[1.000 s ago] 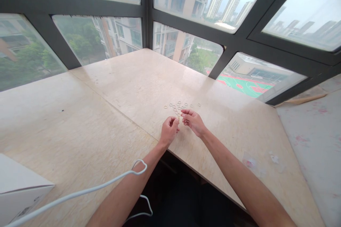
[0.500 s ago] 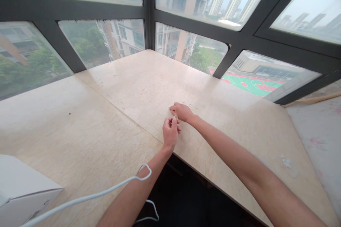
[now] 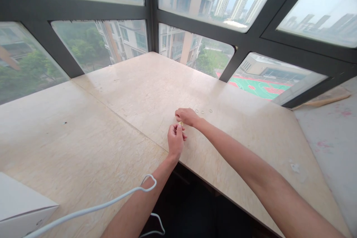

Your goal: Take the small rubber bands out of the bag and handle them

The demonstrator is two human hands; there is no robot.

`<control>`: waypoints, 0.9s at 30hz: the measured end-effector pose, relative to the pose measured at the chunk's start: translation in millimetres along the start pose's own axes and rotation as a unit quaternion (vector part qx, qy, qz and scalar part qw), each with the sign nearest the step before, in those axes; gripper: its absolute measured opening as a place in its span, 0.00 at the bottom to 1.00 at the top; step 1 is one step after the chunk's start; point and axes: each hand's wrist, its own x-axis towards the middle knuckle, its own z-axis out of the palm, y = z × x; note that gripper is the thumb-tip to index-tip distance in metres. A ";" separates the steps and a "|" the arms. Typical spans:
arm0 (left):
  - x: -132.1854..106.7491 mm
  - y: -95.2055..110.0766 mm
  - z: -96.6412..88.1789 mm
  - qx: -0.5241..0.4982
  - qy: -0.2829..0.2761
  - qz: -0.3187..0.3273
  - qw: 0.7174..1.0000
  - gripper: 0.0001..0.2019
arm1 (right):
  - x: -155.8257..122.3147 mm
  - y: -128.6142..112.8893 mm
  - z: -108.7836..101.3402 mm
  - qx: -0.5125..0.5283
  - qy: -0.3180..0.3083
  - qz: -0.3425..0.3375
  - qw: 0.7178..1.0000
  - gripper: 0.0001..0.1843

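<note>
My left hand (image 3: 175, 139) is closed, pinching a small bundle of thin yellowish rings (image 3: 180, 123) between thumb and fingers just above the counter. Right beyond it, my right hand (image 3: 188, 116) reaches in low over the stone counter (image 3: 145, 96), its fingers bent together and pointing left. Whatever sits in those fingertips is hidden. Several thin rings lie flat in a loose row to the right of my right hand, among them one ring (image 3: 211, 111) at the far end and another ring (image 3: 202, 112) nearer. One is partly covered by the hand.
A white box (image 3: 23, 206) stands at the lower left, with a white cable (image 3: 103, 205) running over my left forearm. A small dark speck (image 3: 65, 122) lies on the left slab. A whitish scrap (image 3: 295, 167) is at right. Window frames border the counter.
The view has turned slightly right. A ring seen at my right fingertips before is now hidden, the fingers having closed in and lowered around that spot. My left hand keeps its rings.
</note>
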 end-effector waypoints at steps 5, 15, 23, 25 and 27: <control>-1.1 1.6 -0.3 0.004 -0.001 -0.005 1.000 0.14 | -28.0 0.1 14.9 0.138 0.081 0.049 0.986 0.08; -9.8 3.4 1.5 0.047 -0.044 0.027 0.998 0.13 | -113.2 -23.0 27.3 0.660 0.235 0.174 0.692 0.09; -35.0 23.5 14.5 0.086 -0.157 0.059 0.982 0.13 | -170.9 -42.5 3.9 0.761 0.222 0.140 0.594 0.13; -43.6 28.4 19.0 0.092 -0.183 0.040 0.978 0.13 | -185.7 -46.2 -1.3 0.776 0.224 0.129 0.576 0.13; -53.8 32.6 23.8 0.094 -0.217 0.006 0.972 0.13 | -200.2 -48.7 -4.8 0.780 0.222 0.126 0.571 0.13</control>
